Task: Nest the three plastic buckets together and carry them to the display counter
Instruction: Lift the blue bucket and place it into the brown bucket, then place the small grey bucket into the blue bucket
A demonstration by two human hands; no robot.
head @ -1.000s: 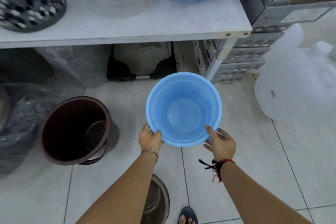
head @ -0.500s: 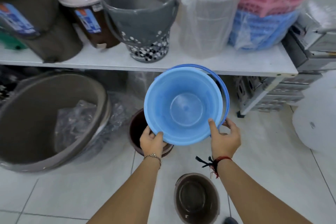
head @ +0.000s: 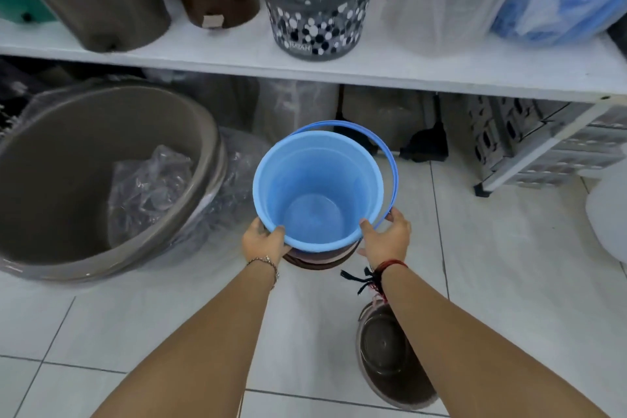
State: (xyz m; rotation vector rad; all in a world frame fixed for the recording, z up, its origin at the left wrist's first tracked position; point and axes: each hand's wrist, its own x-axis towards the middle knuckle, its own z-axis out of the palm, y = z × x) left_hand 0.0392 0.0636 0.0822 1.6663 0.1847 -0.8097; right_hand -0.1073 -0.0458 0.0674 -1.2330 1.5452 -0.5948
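Observation:
A light blue bucket (head: 315,193) with a blue handle sits down inside a dark brown bucket (head: 319,260), of which only a strip of rim shows below it. My left hand (head: 263,241) grips the blue rim at its near left. My right hand (head: 385,237) holds the rim and the handle's end at the near right. A third, grey-brown bucket (head: 386,360) stands on the floor under my right forearm, partly hidden.
A large brown tub (head: 68,180) wrapped in plastic leans at the left. A white shelf (head: 373,68) above carries brown bins, a grey dotted basket (head: 315,10) and bagged goods. Drawer units (head: 529,146) stand at the right on a white tile floor.
The blue bucket has moved left over the dark brown bucket and dropped into it. Both hands have stayed on its rim. The view has shifted left and up.

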